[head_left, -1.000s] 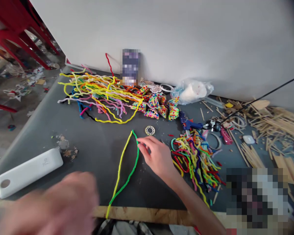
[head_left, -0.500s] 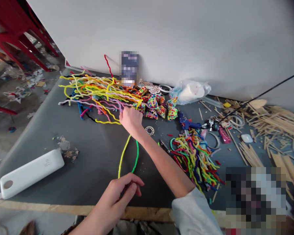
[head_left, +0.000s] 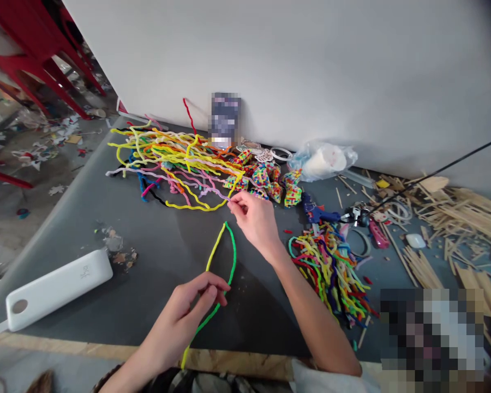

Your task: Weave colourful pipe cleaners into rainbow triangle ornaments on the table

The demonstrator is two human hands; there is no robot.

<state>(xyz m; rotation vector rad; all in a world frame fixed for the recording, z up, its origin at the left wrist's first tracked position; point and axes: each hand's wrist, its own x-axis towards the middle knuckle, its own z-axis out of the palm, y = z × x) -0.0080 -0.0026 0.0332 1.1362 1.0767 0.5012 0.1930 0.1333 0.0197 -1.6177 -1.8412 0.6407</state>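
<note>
My left hand is low over the dark table, its fingers curled and closed around a green-and-yellow pipe cleaner. This pipe cleaner bends to a point above the hand, and a yellow end shows below it at the table edge. Farther up, my right hand pinches the end of a lavender pipe cleaner between thumb and fingers. The lavender strand reaches back to a pile of long pipe cleaners, mostly yellow, with pink, orange and blue among them. Several multicoloured bundles lie just behind my right hand.
A white power bank lies at left. To the right are short pipe cleaners, a blue glue gun and wooden sticks. A plastic-wrapped white roll and a pixelated upright rectangle stand by the wall.
My right hand has come back from the pile toward the right, drawing out the lavender pipe cleaner's end. My left hand has moved slightly up. The view has shifted a little.
</note>
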